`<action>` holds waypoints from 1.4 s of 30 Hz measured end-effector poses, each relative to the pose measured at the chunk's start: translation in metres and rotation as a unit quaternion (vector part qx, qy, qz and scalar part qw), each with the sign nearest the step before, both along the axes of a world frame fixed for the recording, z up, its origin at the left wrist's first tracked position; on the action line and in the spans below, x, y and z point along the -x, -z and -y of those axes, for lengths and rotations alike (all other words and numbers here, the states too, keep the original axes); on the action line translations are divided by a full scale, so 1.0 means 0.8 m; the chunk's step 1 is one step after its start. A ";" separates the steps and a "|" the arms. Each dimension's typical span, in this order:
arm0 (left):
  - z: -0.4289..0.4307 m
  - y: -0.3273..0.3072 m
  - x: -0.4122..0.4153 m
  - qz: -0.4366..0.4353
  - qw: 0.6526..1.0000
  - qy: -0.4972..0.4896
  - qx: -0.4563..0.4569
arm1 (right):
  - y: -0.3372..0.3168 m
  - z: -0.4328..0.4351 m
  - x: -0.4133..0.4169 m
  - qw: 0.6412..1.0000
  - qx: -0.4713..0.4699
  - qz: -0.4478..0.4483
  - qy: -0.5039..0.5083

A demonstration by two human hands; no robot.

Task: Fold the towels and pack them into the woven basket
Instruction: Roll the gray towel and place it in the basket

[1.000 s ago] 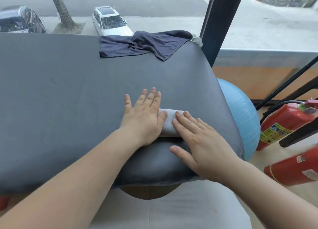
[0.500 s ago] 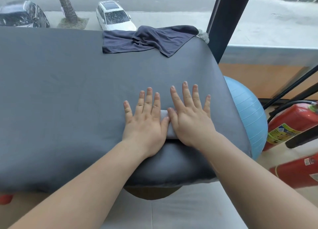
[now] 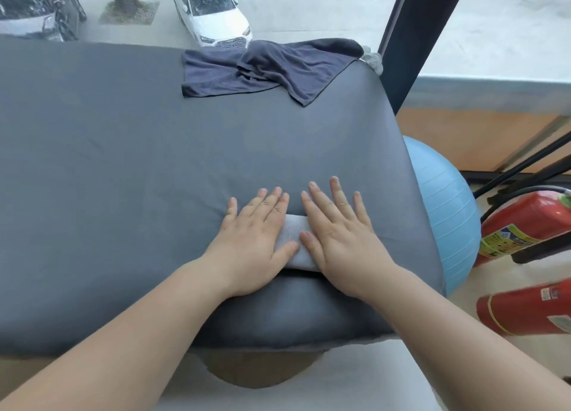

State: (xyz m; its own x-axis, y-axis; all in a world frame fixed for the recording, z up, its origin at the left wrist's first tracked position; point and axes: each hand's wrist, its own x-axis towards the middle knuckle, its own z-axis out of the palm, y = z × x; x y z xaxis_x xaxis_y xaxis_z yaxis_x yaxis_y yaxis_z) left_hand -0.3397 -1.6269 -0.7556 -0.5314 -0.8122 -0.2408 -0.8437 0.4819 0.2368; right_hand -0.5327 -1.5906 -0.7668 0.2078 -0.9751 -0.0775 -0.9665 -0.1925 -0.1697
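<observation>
A small light grey folded towel (image 3: 293, 240) lies near the front edge of the grey covered table (image 3: 123, 163). My left hand (image 3: 253, 240) presses flat on its left part, fingers straight. My right hand (image 3: 336, 234) lies flat on its right part, fingers spread. Only a narrow strip of the towel shows between the two hands. A dark navy towel (image 3: 265, 67) lies crumpled at the far edge of the table. No woven basket is in view.
A light blue exercise ball (image 3: 445, 225) sits on the floor right of the table. Two red fire extinguishers (image 3: 525, 225) lie further right. A dark window post (image 3: 414, 33) rises behind the table's far right corner.
My right hand moved from the towel's front right up onto it and then slid slightly right, leaving a strip of towel showing. My left hand stayed pressed in place.
</observation>
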 end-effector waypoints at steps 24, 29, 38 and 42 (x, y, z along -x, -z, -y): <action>-0.076 -0.372 -0.063 -0.452 0.763 -0.392 -0.245 | -0.379 -0.035 -0.020 0.860 -0.189 0.451 0.143; -0.055 -0.405 -0.117 -0.467 0.761 -0.395 -0.217 | -0.416 -0.015 -0.072 0.803 -0.222 0.530 0.156; 0.032 -0.410 -0.316 -0.511 0.731 -0.363 -0.271 | -0.433 0.058 -0.266 0.774 -0.190 0.562 0.223; 0.073 -0.419 -0.412 -0.482 0.763 -0.320 -0.288 | -0.441 0.087 -0.365 0.759 -0.153 0.576 0.263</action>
State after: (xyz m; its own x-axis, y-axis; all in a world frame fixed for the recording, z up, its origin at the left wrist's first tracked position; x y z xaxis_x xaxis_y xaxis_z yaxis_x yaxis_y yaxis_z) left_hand -0.0104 -1.6852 -0.4203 -0.2253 -0.8868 -0.4035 -0.1617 -0.3744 0.9131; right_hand -0.2405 -1.6602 -0.4137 -0.1030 -0.9197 -0.3789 -0.0727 0.3869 -0.9192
